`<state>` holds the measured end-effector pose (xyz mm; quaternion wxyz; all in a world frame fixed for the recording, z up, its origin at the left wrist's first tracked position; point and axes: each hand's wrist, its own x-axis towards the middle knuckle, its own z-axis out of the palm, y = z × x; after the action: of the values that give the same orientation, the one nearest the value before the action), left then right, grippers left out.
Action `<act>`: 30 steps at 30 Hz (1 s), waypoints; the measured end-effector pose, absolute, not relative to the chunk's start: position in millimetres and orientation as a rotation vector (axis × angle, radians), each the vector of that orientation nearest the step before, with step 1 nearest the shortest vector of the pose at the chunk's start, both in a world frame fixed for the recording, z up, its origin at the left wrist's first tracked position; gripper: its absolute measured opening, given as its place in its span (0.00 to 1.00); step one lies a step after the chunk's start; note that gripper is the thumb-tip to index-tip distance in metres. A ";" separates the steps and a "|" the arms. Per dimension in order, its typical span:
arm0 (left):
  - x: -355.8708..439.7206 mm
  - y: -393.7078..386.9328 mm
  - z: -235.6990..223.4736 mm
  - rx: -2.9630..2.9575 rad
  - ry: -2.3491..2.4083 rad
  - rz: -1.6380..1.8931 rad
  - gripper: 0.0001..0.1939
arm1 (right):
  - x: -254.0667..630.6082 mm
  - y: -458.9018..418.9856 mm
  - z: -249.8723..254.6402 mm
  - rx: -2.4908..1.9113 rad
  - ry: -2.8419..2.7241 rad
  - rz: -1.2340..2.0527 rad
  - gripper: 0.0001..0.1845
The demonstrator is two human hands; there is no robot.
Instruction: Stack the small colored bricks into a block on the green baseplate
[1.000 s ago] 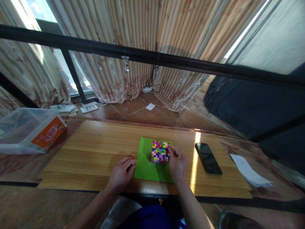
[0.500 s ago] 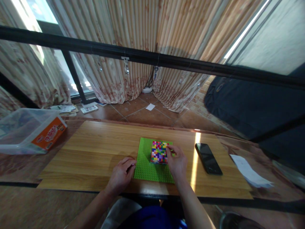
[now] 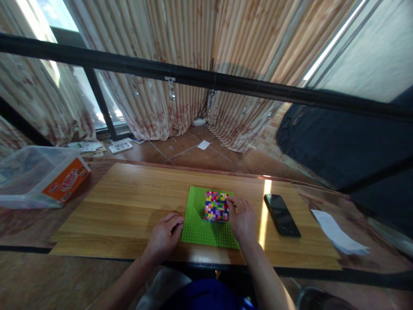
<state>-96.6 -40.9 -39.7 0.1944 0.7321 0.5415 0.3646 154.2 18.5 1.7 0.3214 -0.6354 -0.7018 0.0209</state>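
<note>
A many-coloured block of small bricks (image 3: 216,206) stands on a green studded baseplate (image 3: 198,226) in the middle of a wooden table (image 3: 129,206). My right hand (image 3: 242,218) is at the block's right side, its fingertips pinched against the upper right edge. What those fingers hold, if anything, is too small to make out. My left hand (image 3: 164,236) lies on the table at the baseplate's left edge, fingers curled loosely, touching the plate's rim.
A black phone (image 3: 282,214) lies right of the baseplate. White paper (image 3: 335,234) sits at the far right. A clear plastic tub with an orange label (image 3: 41,176) stands at the left. Curtains and a black rail are behind the table.
My right hand's fingers have shifted slightly along the block's right edge. The left hand has stayed in place.
</note>
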 end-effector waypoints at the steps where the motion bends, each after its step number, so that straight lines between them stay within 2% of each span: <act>1: -96.5 -41.0 -39.3 2.046 1.520 1.013 0.10 | 154.3 18.3 1.7 -1.660 -1.825 0.083 0.14; 12: -96.5 -41.2 -39.1 2.038 1.524 1.010 0.10 | 149.3 22.5 -4.9 -1.557 -1.445 0.465 0.12; 19: -96.6 -41.8 -38.2 2.048 1.518 1.035 0.11 | 145.3 29.4 -15.2 -1.407 -0.914 0.946 0.16; 30: -96.1 -41.1 -37.3 2.054 1.510 1.030 0.11 | 142.2 37.0 -13.9 -1.247 -0.758 1.121 0.17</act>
<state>-96.1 -41.1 -37.3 0.1948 0.7328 0.5387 0.3673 142.2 37.0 -13.9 0.6060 -0.5391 -0.3276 0.4846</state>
